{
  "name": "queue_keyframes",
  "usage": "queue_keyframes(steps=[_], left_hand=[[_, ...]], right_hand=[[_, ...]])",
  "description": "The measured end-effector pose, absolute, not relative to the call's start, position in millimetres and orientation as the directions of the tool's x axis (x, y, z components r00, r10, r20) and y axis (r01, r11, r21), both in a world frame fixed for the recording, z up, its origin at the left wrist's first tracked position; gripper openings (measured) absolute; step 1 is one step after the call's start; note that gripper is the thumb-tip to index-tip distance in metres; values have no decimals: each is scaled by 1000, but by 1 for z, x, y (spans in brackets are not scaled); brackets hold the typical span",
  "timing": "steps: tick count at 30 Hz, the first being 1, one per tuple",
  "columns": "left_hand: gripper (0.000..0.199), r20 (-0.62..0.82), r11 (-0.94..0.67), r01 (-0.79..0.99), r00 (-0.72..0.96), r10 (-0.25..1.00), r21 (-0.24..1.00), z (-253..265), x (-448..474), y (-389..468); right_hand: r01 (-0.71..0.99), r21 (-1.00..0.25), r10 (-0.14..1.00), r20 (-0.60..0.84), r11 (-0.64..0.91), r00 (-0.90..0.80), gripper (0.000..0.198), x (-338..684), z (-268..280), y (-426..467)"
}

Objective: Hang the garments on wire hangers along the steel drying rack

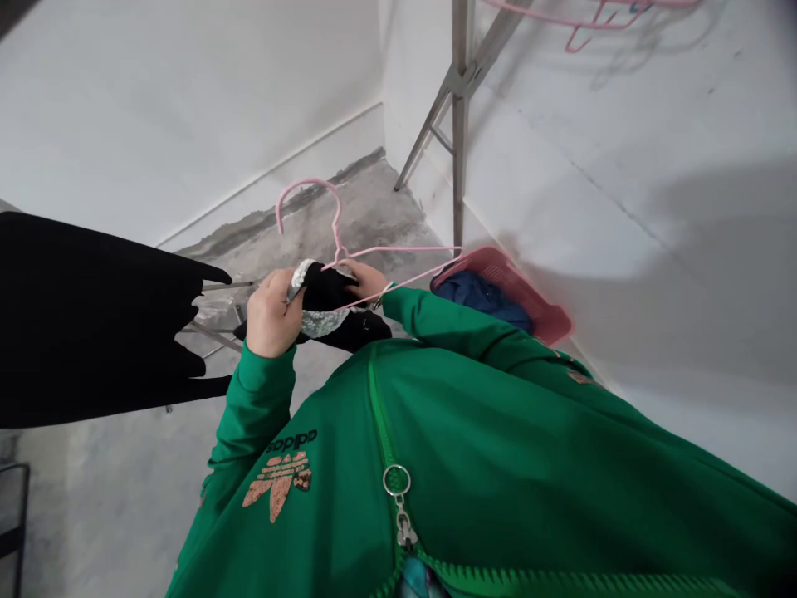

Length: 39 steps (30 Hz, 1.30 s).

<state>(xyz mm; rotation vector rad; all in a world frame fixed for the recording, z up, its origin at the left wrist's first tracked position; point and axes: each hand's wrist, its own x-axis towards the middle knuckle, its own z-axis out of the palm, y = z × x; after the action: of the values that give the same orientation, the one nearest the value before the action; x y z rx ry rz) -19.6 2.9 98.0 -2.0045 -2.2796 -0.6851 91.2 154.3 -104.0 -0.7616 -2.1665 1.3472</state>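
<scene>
Two bare hands are at one pink wire-type clothes hanger (337, 224) and one black cloth garment with white lace trim (327, 286). The garment lies between the two sets of fingers; one hanger arm extends from it past the right fingers. The left hand (272, 314) is back upward, fingers curled, thumb and fingers pinching the lace edge. The right hand (369, 281) reaches inward, fingers bent against the cloth beside the hanger neck; its tips are partly hidden, so their closure cannot be told. The lower hanger bar crosses near the right wrist. Beyond the right fingers stand one pink plastic basket (543, 309) containing blue fabric (482, 297) and one grey metal stand (459, 158). Left of the left fingers, one large black cloth (93, 324) covers much of a metal-barred rack (215, 336).
</scene>
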Motion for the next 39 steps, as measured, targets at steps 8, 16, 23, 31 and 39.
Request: queue_keyframes(steps=[8,16,23,31,39], left_hand=[[25,290,198,913,-310,906,356,84,-60,-17],[28,307,240,927,-327,894,290,61,-59,-5],[35,355,101,954,-202,913,283,46,-40,10],[39,288,230,962,-264,921,145,53,-52,15],[32,434,100,904,-294,852,416,51,-47,23]], right_hand=[[43,-998,851,18,47,-525,55,169,-102,192],[-71,-997,963,28,9,-267,36,181,-73,167],[73,-996,963,22,43,-268,30,193,-76,171],[335,-942,919,-117,17,-377,28,210,-93,200],[565,-812,949,-44,148,-311,42,203,-86,191]])
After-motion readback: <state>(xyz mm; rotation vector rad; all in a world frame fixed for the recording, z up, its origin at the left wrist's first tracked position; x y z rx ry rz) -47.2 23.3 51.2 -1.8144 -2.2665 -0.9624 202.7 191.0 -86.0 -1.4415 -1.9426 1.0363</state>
